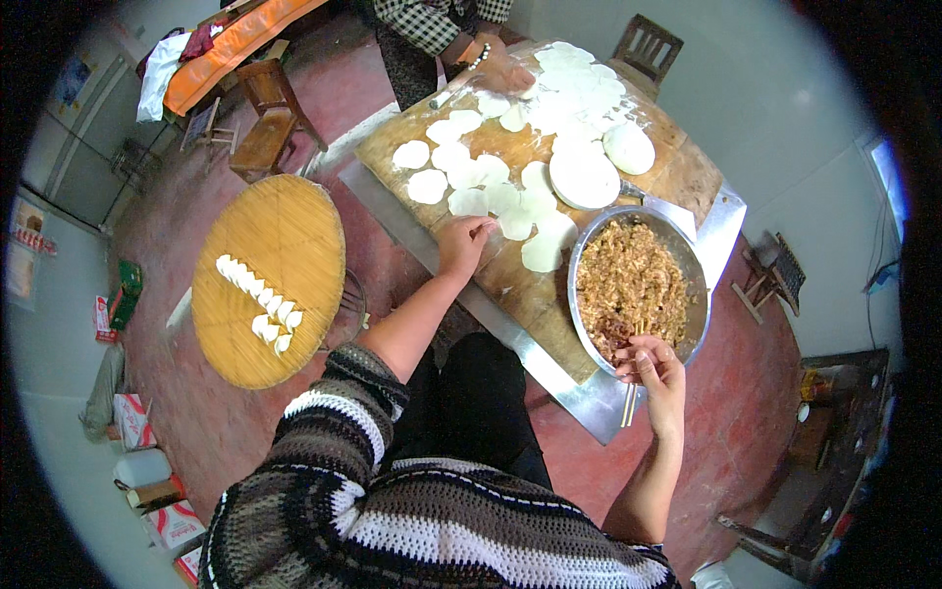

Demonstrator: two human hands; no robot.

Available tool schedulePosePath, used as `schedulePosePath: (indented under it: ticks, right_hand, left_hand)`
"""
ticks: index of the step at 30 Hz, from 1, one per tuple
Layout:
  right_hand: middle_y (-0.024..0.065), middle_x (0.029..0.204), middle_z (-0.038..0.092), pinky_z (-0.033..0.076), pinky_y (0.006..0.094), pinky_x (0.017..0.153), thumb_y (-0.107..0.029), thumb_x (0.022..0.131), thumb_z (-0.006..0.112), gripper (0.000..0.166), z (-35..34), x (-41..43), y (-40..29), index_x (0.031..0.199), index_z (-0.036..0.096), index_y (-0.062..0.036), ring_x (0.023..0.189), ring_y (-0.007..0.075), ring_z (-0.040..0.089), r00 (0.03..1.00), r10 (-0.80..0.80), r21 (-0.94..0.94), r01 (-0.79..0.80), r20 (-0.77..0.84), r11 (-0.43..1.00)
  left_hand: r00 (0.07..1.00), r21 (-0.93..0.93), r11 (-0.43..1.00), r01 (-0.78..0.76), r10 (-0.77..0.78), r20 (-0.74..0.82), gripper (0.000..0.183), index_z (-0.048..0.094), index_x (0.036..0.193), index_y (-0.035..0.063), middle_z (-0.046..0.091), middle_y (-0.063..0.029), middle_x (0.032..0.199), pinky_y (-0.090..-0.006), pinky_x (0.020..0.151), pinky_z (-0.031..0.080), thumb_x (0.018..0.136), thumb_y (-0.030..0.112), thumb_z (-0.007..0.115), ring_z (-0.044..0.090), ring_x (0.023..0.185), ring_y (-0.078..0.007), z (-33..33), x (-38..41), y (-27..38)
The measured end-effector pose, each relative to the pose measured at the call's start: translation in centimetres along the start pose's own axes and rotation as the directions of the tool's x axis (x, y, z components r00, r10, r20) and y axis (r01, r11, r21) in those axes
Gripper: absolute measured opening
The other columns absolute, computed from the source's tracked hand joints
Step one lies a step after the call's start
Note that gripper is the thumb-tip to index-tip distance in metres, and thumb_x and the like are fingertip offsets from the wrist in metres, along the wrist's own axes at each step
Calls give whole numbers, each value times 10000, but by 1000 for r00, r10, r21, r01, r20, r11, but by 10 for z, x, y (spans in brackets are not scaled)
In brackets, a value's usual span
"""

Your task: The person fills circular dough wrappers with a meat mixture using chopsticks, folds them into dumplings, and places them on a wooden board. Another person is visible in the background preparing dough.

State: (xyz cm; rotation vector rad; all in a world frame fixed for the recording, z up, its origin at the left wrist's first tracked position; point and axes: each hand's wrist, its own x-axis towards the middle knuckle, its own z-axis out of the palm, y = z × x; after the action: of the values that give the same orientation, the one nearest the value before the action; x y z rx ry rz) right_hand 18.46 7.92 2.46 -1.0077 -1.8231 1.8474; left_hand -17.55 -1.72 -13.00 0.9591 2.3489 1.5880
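Note:
My left hand is at the near edge of a wooden dough board, its fingers bunched beside a round dough wrapper. Whether the fingertips pinch any dough cannot be made out. More thin wrappers lie spread and overlapping across the board. My right hand, at the near rim of a metal bowl, has its fingers around a pair of chopsticks. The far ends of the chopsticks rest in the brown minced filling that fills much of the bowl.
A round woven tray with several folded dumplings stands at left. Across the board, a co-worker's hand touches floury dough. Behind the bowl are a white round dish and a dough mound. A wooden chair stands beyond the tray.

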Motion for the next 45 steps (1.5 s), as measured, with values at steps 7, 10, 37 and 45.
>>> schedulePosePath:
  ticks: [7,10,37,45]
  right_hand:
    - [74,978,697,508,224,686,-109,1010,523,211,9,3,-14,1174,582,9,775,102,647,1000,-9,-55,9,-7,998]
    - [68,966,696,502,220,686,-109,1010,526,207,14,0,-21,1173,584,5,772,95,640,1000,-25,-71,25,-10,997]
    - [67,956,678,498,240,648,-239,1002,567,231,91,1,-28,1154,598,-67,737,122,635,994,-40,-337,73,104,939]
    - [84,940,697,504,239,621,-207,990,579,204,115,7,-35,1129,581,-58,708,133,647,991,-52,-377,95,125,921]
  left_hand:
    - [980,52,978,-200,200,8,148,740,928,21,723,-134,931,-370,789,508,836,134,715,667,871,-276,-2,-3,-10]
    - [993,-194,975,107,-115,-34,172,725,953,8,724,-137,944,-336,753,540,890,164,687,678,902,-241,-3,-2,-7]
    - [522,-509,850,137,-498,-692,194,712,1025,-13,712,-33,852,-240,635,499,878,114,717,624,694,-97,-393,-184,-171]
    - [563,-142,911,387,-355,-747,212,739,993,-26,723,-62,810,-257,632,495,831,110,752,617,670,-104,-426,-201,-243]
